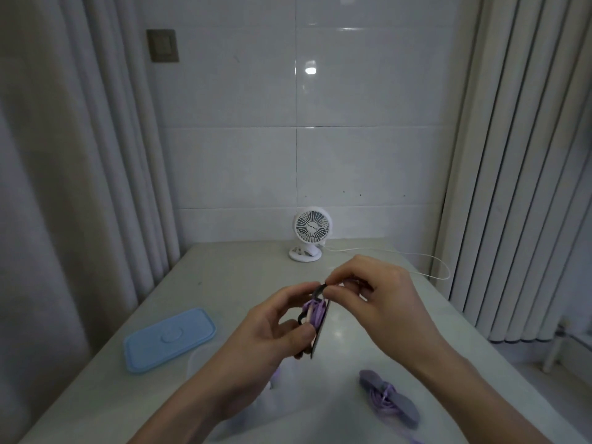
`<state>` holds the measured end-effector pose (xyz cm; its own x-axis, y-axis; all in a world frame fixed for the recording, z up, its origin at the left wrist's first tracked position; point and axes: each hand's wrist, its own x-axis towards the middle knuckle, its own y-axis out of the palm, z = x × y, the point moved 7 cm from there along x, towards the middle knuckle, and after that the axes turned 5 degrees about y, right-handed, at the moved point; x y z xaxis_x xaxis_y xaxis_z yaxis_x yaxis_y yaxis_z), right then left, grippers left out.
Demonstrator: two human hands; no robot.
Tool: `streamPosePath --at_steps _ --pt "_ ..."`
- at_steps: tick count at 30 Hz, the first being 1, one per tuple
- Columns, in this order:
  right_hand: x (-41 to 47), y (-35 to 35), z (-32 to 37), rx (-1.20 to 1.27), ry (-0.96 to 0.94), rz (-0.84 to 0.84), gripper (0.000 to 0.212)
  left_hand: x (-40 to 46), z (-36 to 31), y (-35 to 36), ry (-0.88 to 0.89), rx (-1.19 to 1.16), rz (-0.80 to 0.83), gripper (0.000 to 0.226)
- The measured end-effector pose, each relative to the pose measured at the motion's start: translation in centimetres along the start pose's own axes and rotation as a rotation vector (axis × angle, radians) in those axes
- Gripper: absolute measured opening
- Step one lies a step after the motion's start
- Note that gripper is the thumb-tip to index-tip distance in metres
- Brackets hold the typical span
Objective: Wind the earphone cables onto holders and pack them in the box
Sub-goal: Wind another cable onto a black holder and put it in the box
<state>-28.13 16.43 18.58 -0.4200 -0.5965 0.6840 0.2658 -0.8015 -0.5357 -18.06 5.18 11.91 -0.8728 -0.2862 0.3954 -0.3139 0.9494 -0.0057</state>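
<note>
Purple cable [315, 310] on holder [320, 331] | both hands pinching | mid-table, clear of edges

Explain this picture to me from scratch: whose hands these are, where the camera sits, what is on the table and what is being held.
There is no machine here, only a person's two bare hands, filmed by a camera worn on the head and looking down. The left hand holds a flat holder wound with purple earphone cable; the right hand pinches its top end. On the pale table lie a blue lid, a second wound purple holder and a small white fan. A clear box seems to sit below the hands, but it is blurred.
</note>
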Motion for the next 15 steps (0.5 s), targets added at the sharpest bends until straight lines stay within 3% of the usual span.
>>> streamPosePath --at_steps 15 --pt "-1.1 3.6 -6.0 0.609 0.623 0.173 0.009 -0.2 0.5 0.6 -0.121 -0.173 0.072 0.057"
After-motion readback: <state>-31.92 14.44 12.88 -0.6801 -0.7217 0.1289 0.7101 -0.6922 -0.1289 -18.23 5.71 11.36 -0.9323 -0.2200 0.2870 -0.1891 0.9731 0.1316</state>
